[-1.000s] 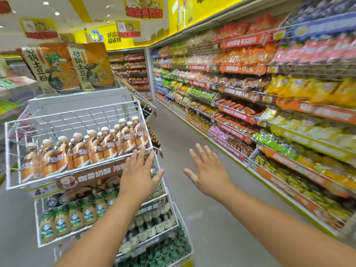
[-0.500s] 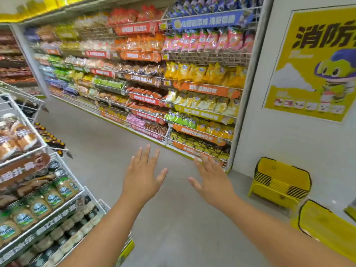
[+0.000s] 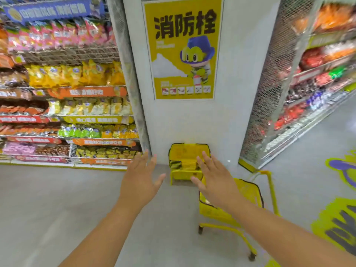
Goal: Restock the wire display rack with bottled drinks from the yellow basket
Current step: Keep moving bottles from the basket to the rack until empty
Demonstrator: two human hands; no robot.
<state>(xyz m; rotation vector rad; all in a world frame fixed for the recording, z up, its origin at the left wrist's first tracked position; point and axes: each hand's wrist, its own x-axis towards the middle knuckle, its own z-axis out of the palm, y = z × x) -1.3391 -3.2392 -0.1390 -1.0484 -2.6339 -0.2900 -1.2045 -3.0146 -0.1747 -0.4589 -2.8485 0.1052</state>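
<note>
A yellow basket point(image 3: 248, 191) sits on a yellow wheeled frame at the lower right of centre; my right forearm hides most of its inside, so I cannot tell what it holds. My right hand point(image 3: 213, 180) hovers above its near left rim, fingers spread, holding nothing. My left hand point(image 3: 141, 177) is stretched out over the bare floor to the left, also spread and empty. The wire display rack and its bottled drinks are out of view.
A stack of empty yellow baskets point(image 3: 183, 162) stands against a grey pillar carrying a yellow poster point(image 3: 183, 49). Snack shelves point(image 3: 63, 105) fill the left. A mesh-sided shelf unit point(image 3: 300, 89) runs along the right. Grey floor point(image 3: 54, 205) lies in front, with yellow floor stickers point(image 3: 335, 222) at the right.
My view has swung right, away from the wire rack and past the snack aisle, onto the pillar and the yellow baskets. Both hands stay spread and empty; the right now hangs over the basket.
</note>
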